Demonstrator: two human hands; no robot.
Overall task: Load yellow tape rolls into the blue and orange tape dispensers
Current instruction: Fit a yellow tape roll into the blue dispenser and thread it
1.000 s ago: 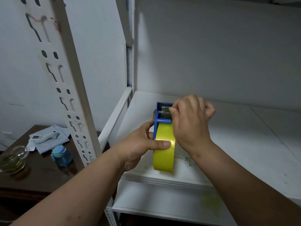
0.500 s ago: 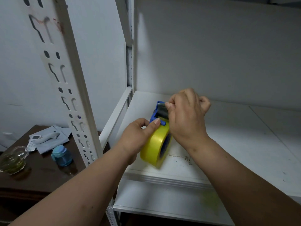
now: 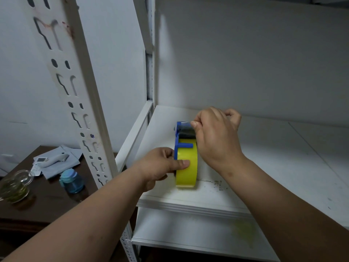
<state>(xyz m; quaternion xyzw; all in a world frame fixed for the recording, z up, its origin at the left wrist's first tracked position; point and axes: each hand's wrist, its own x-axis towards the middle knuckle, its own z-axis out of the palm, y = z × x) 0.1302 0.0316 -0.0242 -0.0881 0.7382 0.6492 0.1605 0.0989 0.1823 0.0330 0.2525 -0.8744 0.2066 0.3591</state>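
Head view: left hand gripping yellow tape roll on shelf; right hand pinching blue tape dispenser top.

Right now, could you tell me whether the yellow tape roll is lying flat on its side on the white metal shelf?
No, the yellow tape roll stands on edge on the white metal shelf.

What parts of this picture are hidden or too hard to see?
All in the head view:
- The far side of the blue tape dispenser: the right hand covers it.
- The loose end of the yellow tape roll: hidden under the right hand's pinching fingertips.
- The orange dispenser: not in the frame.
- The screen of the white device on the brown table: too small to read.
- The left hand hides the roll's left face.
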